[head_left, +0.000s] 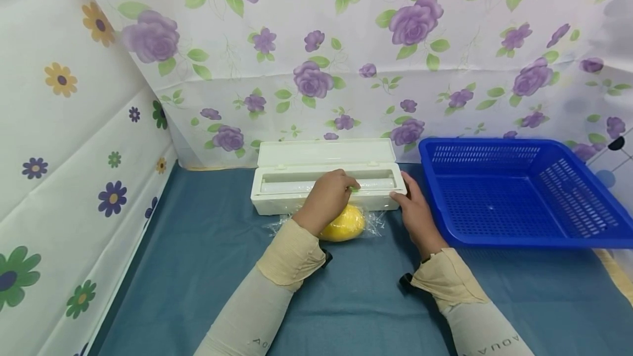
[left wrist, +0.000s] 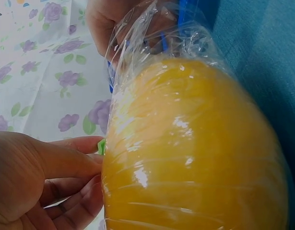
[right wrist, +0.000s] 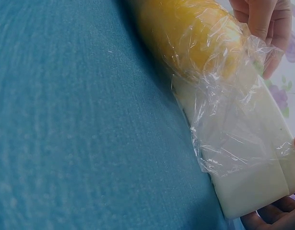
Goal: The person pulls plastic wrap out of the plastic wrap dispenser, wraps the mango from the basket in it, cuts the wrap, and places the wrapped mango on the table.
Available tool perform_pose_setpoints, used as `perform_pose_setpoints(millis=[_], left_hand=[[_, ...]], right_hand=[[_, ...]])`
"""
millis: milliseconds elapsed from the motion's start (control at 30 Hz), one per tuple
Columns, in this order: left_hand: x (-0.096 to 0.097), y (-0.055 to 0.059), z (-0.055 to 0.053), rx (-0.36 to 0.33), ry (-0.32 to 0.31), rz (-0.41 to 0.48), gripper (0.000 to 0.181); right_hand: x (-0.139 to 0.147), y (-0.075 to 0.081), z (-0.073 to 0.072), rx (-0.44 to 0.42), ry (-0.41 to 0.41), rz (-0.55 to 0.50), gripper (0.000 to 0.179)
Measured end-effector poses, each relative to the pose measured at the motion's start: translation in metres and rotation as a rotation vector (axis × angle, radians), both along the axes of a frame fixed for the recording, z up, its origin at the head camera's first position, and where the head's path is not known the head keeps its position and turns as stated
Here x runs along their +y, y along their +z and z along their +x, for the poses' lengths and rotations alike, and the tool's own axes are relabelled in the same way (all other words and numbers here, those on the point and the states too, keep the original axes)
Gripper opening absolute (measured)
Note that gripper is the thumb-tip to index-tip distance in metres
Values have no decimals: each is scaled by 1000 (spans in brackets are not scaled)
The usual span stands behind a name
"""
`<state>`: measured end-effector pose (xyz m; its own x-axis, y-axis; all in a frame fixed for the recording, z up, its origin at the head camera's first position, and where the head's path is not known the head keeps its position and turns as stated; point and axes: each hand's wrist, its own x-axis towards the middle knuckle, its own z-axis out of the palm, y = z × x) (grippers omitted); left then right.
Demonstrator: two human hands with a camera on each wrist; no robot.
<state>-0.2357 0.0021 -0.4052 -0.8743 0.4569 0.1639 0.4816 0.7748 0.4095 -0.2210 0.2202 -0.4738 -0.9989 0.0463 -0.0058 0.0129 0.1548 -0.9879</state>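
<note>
A long white cling film dispenser (head_left: pixel 277 203) lies with its lid (head_left: pixel 326 153) raised at the back, showing the film roll (head_left: pixel 289 187) inside. My left hand (head_left: pixel 323 196) reaches over its front edge, thumb and forefinger pinching a small green slider tab (left wrist: pixel 101 146). At the dispenser's right end, my right hand (head_left: pixel 419 216) grips the corner, thumb on the front and fingers around the side. A yellow rounded fruit (head_left: pixel 343 225), wrapped in clear film (right wrist: pixel 229 129), sits against the dispenser's front, partly behind my left wrist. Loose film spreads from both its sides.
A blue plastic basket (head_left: pixel 437 207) stands just right of my right hand. Blue-green cloth (head_left: pixel 346 301) covers the table. Flowered sheets (head_left: pixel 316 32) hang behind the dispenser and along the left.
</note>
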Motion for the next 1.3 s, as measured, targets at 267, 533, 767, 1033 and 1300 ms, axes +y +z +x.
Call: perform_pose_setpoints(millis=[267,533,767,1033,1300], left_hand=[[0,1,0,-7,3,-5,27],[0,2,1,-12,11,-6,27],[0,2,1,-18,14,-10,27],[-1,3,2,-15,17,-16,29],[-1,3,1,2,21,-30,28]], right_hand=[[0,-1,-1,-2,3,5,64],[1,-2,0,5,7,3,64],[1,-1,0,0,9,10,64],[0,1,1,2,12,2,65],[-1,1,1,6,8,-2,64]])
